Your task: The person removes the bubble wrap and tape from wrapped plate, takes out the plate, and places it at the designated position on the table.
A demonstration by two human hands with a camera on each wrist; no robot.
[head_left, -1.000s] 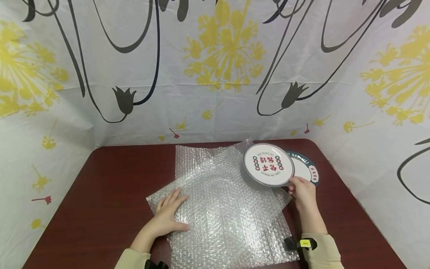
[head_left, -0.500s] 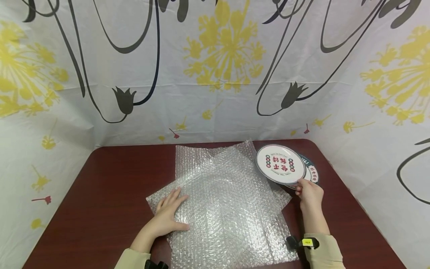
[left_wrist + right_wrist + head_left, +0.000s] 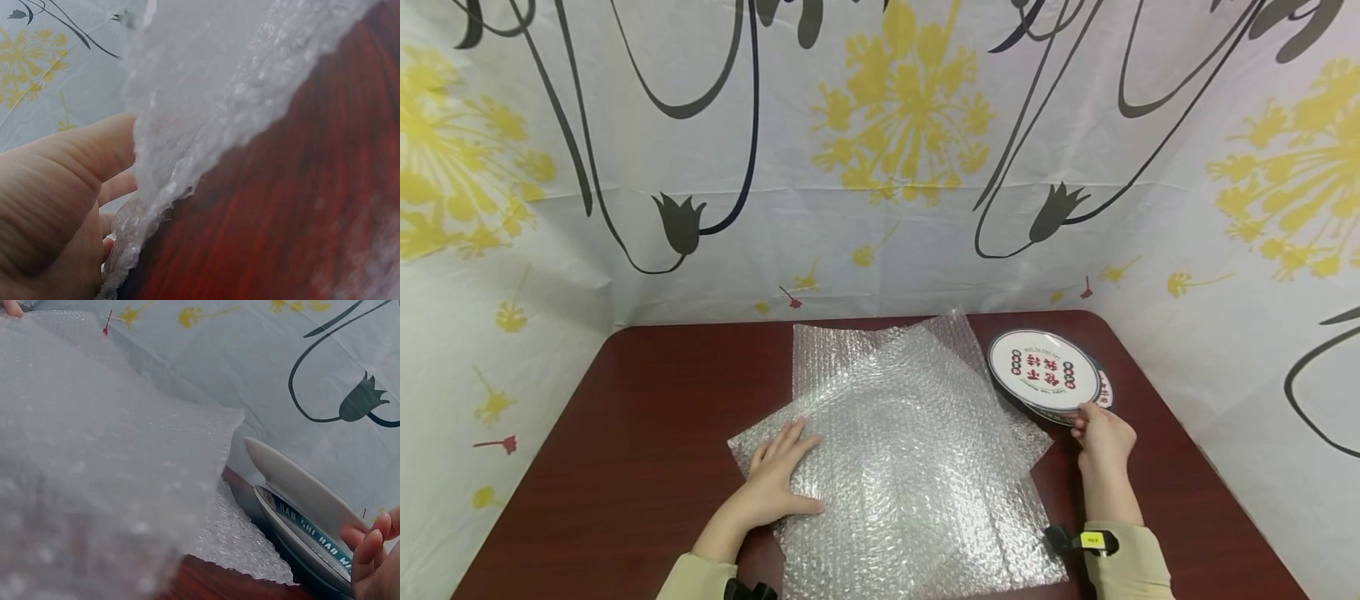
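My right hand (image 3: 1105, 435) pinches the near right rim of a white plate (image 3: 1043, 354) with red and green printing and a thin dark edge. A second plate (image 3: 1107, 390), with a dark green lettered rim, lies below it and is mostly covered. In the right wrist view the upper plate (image 3: 294, 475) tilts over the green-rimmed plate (image 3: 306, 531), a gap showing between them. My left hand (image 3: 771, 487) rests with fingers spread on the left part of a bubble wrap sheet (image 3: 910, 467). In the left wrist view the sheet's edge (image 3: 169, 181) lies over the fingertips.
Another bubble wrap sheet (image 3: 820, 358) lies partly under the first, turned at an angle. Both are on a dark red wooden table (image 3: 647, 433). A white cloth (image 3: 880, 250) with flower prints hangs behind and along both sides.
My right hand has moved the held plate rightward and slightly nearer, from above the bubble wrap to over the green-rimmed plate, hiding most of it. The left hand has stayed put.
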